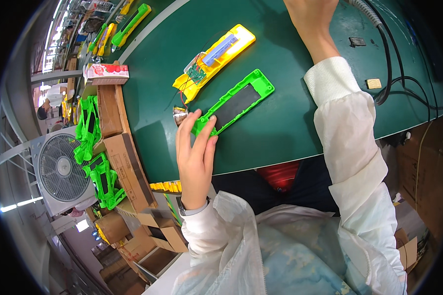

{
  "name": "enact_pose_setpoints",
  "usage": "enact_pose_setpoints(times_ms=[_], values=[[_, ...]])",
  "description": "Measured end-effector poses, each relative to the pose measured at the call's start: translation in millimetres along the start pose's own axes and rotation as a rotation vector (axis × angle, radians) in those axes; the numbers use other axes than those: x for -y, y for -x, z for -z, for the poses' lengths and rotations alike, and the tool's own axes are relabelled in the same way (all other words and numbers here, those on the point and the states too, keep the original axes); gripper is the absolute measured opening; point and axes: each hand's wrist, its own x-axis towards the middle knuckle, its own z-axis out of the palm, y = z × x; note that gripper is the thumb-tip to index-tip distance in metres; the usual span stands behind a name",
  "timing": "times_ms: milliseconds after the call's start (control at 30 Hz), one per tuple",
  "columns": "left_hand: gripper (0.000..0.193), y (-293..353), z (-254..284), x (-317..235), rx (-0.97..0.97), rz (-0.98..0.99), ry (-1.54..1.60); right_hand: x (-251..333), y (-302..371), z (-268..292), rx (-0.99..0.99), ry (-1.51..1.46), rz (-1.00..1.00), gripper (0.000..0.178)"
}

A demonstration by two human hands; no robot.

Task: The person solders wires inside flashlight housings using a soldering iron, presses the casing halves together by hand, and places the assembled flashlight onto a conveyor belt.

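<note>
Our left hand [196, 156] lies on the near end of a long green plastic shell [234, 103], which rests flat on the dark green table [290, 118]. The fingers [184, 132] are almost straight and a little apart. They press on the shell from above and do not close around it, so it seems to us that the hand only keeps the piece steady on the table. The thumb touches the near right edge of the shell. The rest of the shell, with its dark rectangular window, runs away from the fingertips toward the far right and is uncovered.

Just beyond it, on the far side, lies a yellow shell [215, 60] turned open side up, so the small green circuit board [196, 73] and thin wires are visible. The two shells are almost parallel and close, but not touching.

Our right hand [310, 14] reaches to the far edge of the picture, near a grey hose [366, 11]. Its fingers are cut off by the frame, so we cannot tell if they hold something.

At the left, more green shells [91, 142] stand in cardboard boxes [128, 167], beside a fan [59, 167].
</note>
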Motion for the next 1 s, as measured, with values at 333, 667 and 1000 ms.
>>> enact_pose_setpoints(times_ms=[333,667,1000], values=[[0.019,-31,13,20,-0.331,0.112,0.010,2,2,-1,0.020,-0.008,-0.032,0.015],[0.020,-76,15,30,-0.181,-0.183,-0.430,0,-1,1,0.038,0.035,-0.025,0.012],[0.021,-87,17,35,-0.173,-0.349,-0.527,1,1,-1,0.043,-0.026,-0.073,0.013]])
